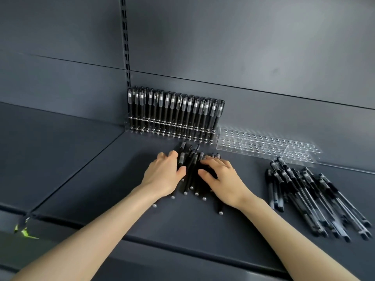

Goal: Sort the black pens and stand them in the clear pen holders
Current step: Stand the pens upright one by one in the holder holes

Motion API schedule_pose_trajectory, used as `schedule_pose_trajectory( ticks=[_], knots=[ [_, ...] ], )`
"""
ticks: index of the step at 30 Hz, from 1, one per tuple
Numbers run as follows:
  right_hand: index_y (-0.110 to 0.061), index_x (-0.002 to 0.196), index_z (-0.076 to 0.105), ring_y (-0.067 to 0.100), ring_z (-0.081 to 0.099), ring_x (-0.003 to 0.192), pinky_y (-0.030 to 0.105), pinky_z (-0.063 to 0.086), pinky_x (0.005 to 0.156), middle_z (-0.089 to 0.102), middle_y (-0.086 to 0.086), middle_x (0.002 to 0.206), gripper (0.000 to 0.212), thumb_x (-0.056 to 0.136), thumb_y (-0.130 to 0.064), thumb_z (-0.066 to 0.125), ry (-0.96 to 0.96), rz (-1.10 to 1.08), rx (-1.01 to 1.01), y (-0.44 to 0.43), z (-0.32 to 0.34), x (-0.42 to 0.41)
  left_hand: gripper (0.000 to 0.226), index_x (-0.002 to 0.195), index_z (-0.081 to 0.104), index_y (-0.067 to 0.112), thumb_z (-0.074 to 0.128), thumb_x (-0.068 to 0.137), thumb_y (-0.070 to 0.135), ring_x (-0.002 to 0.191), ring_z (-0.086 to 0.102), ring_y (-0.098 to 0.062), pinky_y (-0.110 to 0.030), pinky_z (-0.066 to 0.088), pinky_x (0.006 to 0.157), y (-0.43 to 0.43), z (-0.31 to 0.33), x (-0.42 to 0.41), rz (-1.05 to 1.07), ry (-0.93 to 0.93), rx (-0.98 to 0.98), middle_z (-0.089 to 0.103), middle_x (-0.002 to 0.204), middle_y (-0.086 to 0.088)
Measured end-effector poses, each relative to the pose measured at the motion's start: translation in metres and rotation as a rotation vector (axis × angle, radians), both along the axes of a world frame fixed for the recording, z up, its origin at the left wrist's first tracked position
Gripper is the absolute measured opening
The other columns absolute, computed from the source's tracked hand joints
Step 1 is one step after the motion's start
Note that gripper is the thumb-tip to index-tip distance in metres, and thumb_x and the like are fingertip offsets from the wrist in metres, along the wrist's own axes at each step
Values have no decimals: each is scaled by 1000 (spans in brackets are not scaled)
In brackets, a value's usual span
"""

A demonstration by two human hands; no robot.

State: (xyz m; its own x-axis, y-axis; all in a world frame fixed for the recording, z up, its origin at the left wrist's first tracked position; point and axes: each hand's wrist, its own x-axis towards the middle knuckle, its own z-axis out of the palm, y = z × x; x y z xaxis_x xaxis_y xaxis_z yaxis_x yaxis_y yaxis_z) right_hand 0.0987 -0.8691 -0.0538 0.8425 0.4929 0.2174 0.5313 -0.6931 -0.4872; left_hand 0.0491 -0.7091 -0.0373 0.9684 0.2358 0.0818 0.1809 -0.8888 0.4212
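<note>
1. Left hand [164,175]: palm down, knuckles raised, fingers bent downward, tips hidden, thumb pointing inward.
2. Right hand [221,179]: palm down, fingers loosely extended forward, thumb pointing inward.
3. Forearms: bare, converging forward.

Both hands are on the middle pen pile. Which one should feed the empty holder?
Right, likely. The right hand rests on the right side of the pile, nearer the empty holder; the left hand would have to cross over it.

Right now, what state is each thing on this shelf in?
Left holder, holds upright pens.
Right holder, empty.
Middle pens, loose heap under both hands.
Right pens, loose heap, untouched.
Left hand, grips middle pens.
Right hand, rests on middle pens.
</note>
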Motion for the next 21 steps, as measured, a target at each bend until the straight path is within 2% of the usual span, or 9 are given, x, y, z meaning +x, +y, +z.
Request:
schedule_pose_trajectory(
  ticks=[4, 6, 7, 10, 12, 14, 16, 18, 21],
  knots=[
    [-19, 135, 47, 23, 22, 139, 41, 22, 113, 41, -4, 145, 40, 98, -35, 45, 3, 7, -34, -1, 0, -1, 27, 117, 46, 7, 39, 101, 27, 107, 54, -35, -35, 40, 78, 3, 8, 3, -49, 78, 86, 50, 117, -13],
    [-19, 136, 46, 23, 21, 139, 42, 22, 113, 40, -4, 146, 41, 98, -36, 45, 7, 7, -45, -1, 2, -2, 17, 97, 47, 7, 38, 101, 21, 94, 56, -32, -34, 39, 71, 6, 6, 3, -40, 33, 62, 51, 101, -11],
    [-19, 136, 46, 22, 21, 140, 42, 21, 113, 39, -4, 147, 41, 98, -36, 45, 8, 7, -47, 0, 2, -3, 19, 94, 48, 6, 38, 100, 20, 88, 55, -30, -34, 39, 69, 7, 5, 1, -26, 6, 44, 52, 97, -9],
    [-21, 137, 44, 21, 18, 141, 38, 14, 113, 35, -5, 150, 42, 98, -37, 44, 5, -3, -68, 0, 3, -3, 25, 108, 57, 2, 39, 100, 18, 92, 58, -30, -36, 45, 76, 12, 1, -3, -2, -79, -4, 61, 104, -13],
    [-22, 137, 44, 19, 16, 142, 35, 8, 112, 33, -6, 151, 43, 97, -38, 45, -20, -15, -55, -1, 5, -4, 29, 120, 57, 3, 41, 100, 18, 90, 60, -26, -34, 46, 79, 16, 0, -8, 5, -169, -117, 65, 106, -12],
    [-22, 133, 49, 17, 27, 136, 36, 14, 112, 45, -6, 141, 40, 96, -36, 50, -24, -5, 62, 1, 10, -6, 28, 121, 60, 9, 45, 99, 17, 70, 57, -12, -28, 44, 71, 19, 0, -14, -17, -292, -313, 68, 91, -5],
    [-19, 126, 54, 12, 47, 120, 33, 32, 108, 58, -8, 118, 35, 94, -32, 54, 78, 35, 255, 8, 18, -10, 24, 116, 63, 14, 50, 97, 16, 56, 53, -2, -22, 46, 62, 22, 1, -21, -44, -423, -508, 67, 78, 3],
    [-15, 118, 58, 7, 60, 103, 27, 45, 98, 65, -6, 107, 31, 91, -29, 59, 246, 80, 477, 22, 28, -13, 25, 117, 64, 14, 56, 93, 13, 56, 57, 0, -16, 48, 59, 23, 2, -26, -85, -513, -660, 69, 79, 6],
    [-8, 103, 58, 11, 66, 83, 23, 53, 80, 69, 6, 94, 22, 89, -24, 63, 403, 71, 779, 43, 43, -11, 25, 112, 67, 16, 61, 89, 7, 65, 65, -3, -15, 50, 60, 26, 5, -29, -148, -597, -768, 73, 81, 6]
  ],
)
